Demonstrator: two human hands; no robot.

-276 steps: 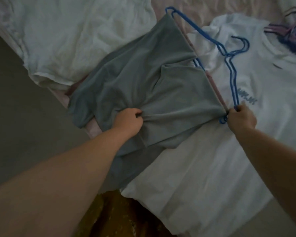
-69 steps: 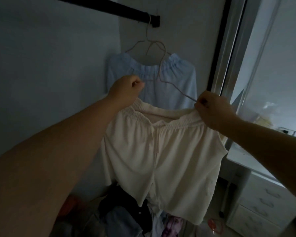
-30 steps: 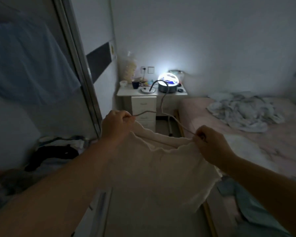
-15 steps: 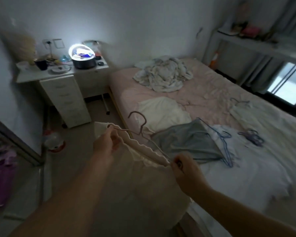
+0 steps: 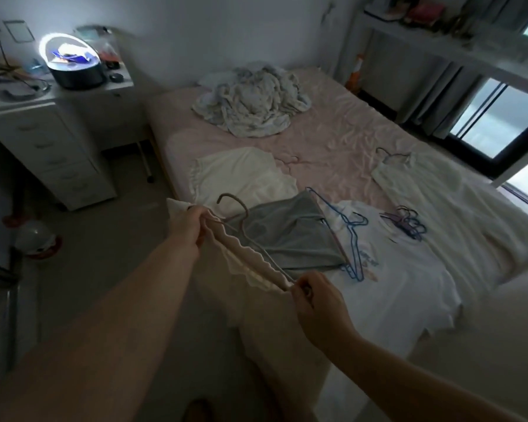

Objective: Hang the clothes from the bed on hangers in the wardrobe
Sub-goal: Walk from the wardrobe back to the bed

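Cream shorts (image 5: 256, 315) are held stretched on a tan hanger (image 5: 244, 226) in front of the bed (image 5: 333, 141). One end of the waistband and hanger is pinched by the left hand (image 5: 186, 229), the other end by the right hand (image 5: 317, 303). On the bed, grey shorts (image 5: 287, 236) are seen on a blue hanger (image 5: 348, 226), beside a white shirt (image 5: 409, 284) and spare hangers (image 5: 406, 222). A crumpled blanket (image 5: 250, 105) lies at the bed's far end.

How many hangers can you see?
At least 5: a beige hanger in both hands, a blue hanger by the grey shorts, one at the pink sheet, one in a white top, plus a tangled pile, uncountable.
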